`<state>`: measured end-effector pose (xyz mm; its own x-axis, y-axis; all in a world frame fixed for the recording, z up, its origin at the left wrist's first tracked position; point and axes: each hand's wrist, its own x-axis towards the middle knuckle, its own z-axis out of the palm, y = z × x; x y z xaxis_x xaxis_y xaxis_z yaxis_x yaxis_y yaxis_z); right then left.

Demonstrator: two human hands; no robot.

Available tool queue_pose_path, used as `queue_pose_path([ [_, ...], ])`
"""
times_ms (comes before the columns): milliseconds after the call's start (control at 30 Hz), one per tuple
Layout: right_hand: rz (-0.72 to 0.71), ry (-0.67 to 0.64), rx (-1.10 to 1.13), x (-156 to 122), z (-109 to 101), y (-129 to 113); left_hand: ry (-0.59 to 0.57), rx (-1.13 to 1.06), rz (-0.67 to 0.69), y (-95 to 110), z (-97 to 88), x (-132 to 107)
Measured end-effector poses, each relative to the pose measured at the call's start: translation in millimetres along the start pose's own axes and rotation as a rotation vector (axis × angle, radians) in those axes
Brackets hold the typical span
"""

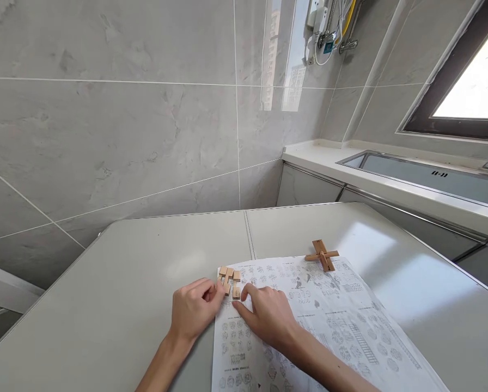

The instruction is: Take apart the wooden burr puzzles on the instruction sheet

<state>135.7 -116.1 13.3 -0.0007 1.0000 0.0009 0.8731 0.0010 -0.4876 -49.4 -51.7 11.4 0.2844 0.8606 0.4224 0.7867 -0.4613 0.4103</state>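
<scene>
Several small notched wooden puzzle pieces lie grouped at the top left corner of a printed instruction sheet. My left hand is curled at the left of this group, its thumb and forefinger closed on the edge of a piece that the fingertips partly hide. From the right, my right hand reaches in with thumb and forefinger apart. Its fingertips are beside the lowest wooden piece; whether they touch it I cannot tell. An interlocked wooden cross rests at the sheet's upper edge, away from both hands.
The pale table has a seam running toward a grey tiled wall. A counter with a sink stands at the right, below a window. Cables and pipes hang in the far corner.
</scene>
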Motion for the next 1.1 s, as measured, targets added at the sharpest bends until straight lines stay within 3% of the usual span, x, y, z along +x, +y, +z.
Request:
queue_pose_path([
  [133,0.000,-0.038,0.211,-35.4,-9.8,20.2,0.042,-0.077,-0.108,-15.6,2.6,7.5],
  [233,0.084,-0.027,0.404,-73.2,-12.0,46.9,0.023,-0.149,-0.183,-22.3,5.2,10.6],
  [367,0.182,0.193,0.556,-123.3,-4.4,86.4,-0.004,-0.221,-0.284,-23.2,3.1,10.3],
  [500,0.279,0.317,0.628,-154.1,3.2,111.3,-0.053,-0.276,-0.361,-18.0,-7.0,1.1],
  [700,0.291,0.372,0.713,-166.5,12.1,120.7,-0.140,-0.313,-0.418,-5.0,-26.2,-39.0],
  [867,0.259,0.411,0.736,-169.6,15.5,123.7,-0.227,-0.359,-0.469,5.0,-31.7,-78.7],
  [1100,0.188,0.304,0.725,-170.0,9.0,127.1,-0.253,-0.356,-0.454,17.1,-30.5,-104.5],
])
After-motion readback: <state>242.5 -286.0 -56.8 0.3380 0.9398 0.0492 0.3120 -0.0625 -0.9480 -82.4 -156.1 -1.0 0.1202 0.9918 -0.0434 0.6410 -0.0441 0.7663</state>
